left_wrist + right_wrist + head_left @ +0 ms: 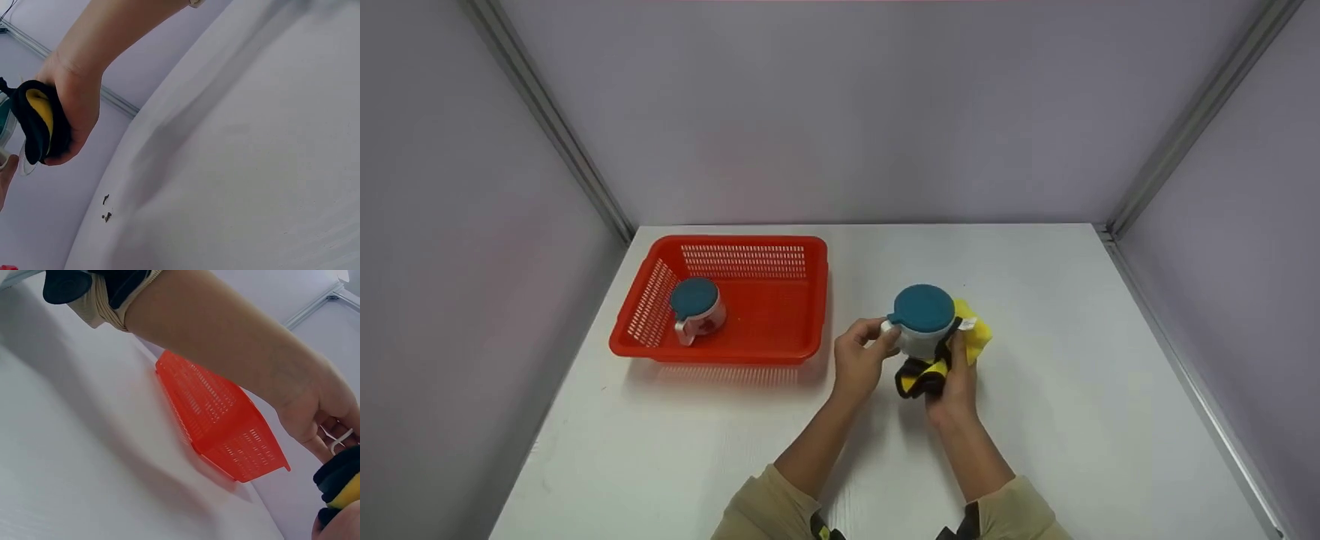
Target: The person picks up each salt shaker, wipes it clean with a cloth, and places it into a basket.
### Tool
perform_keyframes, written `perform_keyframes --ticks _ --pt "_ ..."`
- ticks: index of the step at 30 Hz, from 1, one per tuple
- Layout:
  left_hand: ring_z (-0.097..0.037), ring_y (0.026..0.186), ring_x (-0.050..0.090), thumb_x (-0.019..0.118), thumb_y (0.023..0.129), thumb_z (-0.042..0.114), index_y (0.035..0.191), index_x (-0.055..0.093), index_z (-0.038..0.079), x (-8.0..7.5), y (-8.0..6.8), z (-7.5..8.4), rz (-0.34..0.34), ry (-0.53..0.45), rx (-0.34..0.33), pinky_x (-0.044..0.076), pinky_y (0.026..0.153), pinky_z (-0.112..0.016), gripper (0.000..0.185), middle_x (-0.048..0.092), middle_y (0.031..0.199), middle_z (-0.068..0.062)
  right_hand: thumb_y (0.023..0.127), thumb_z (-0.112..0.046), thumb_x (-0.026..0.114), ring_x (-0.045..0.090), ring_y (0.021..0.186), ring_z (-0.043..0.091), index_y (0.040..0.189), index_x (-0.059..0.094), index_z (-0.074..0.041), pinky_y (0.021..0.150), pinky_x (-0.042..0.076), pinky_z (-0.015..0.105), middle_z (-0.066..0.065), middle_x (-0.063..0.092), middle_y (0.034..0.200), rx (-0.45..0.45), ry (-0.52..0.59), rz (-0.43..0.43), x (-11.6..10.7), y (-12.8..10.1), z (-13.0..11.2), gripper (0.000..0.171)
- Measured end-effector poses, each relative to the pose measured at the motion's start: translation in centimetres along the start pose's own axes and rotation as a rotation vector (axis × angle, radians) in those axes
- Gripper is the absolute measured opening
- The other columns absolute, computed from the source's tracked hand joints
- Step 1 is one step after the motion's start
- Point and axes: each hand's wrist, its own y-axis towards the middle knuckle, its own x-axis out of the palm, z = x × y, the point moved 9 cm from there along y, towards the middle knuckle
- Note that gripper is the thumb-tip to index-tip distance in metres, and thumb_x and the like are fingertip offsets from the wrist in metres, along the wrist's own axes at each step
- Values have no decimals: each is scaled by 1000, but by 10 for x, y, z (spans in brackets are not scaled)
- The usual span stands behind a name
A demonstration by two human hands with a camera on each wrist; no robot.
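Observation:
A white mug (pixel 919 343) with a teal lid (pixel 924 308) is held up over the white table. My left hand (pixel 861 360) pinches its handle from the left; the right wrist view shows those fingers around the white handle (pixel 342 440). On the mug's other side, my right hand (pixel 958 381) grips a yellow and black cloth (pixel 976 341) and presses it to the mug's wall. Folded cloth bulges from the right hand in the left wrist view, partly covering the mug. A second lidded mug (pixel 709 319), printed on its side, stands inside the red basket (pixel 735 355).
The red plastic basket with slotted sides sits on the table's left half. Pale panels (pixel 840 112) enclose the table (pixel 1080 420) at the back and both sides. A few dark specks (pixel 107 216) lie on the tabletop in the left wrist view.

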Motion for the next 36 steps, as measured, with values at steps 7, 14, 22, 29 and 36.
perform_keyframes --ticks 7,14,22,29,36 --pt "-25 92 70 75 88 25 104 74 12 0 1 -2 -79 8 -66 61 79 -36 20 70 99 -7 82 -61 69 40 132 18 144 36 -30 116 35 39 -1 42 143 15 -90 79 -11 7 -10 77" --pt "-27 92 69 75 88 29 102 75 17 6 0 -6 -172 61 -76 61 79 -36 19 70 98 -6 98 -47 54 34 134 19 146 35 -34 120 26 44 -3 39 146 21 -262 202 -25 11 -24 53" --pt "-18 91 69 75 86 39 102 74 24 8 -7 -12 -125 160 -65 60 78 -30 22 71 97 3 101 -43 44 37 135 18 148 31 -36 119 30 45 -6 40 149 -22 -330 266 -26 7 -27 50" --pt "-16 88 67 76 87 24 101 74 18 11 -12 -3 -50 169 76 61 73 -28 16 69 94 1 101 -48 41 38 133 18 150 27 -38 118 28 50 -6 41 149 -179 -418 281 -15 -4 -34 52" --pt "-13 78 66 75 88 27 100 74 21 10 -15 4 -5 229 169 60 70 -28 14 67 88 5 102 -51 40 35 139 14 151 24 -38 121 21 49 -9 39 153 -250 -415 238 -6 -12 -35 53"
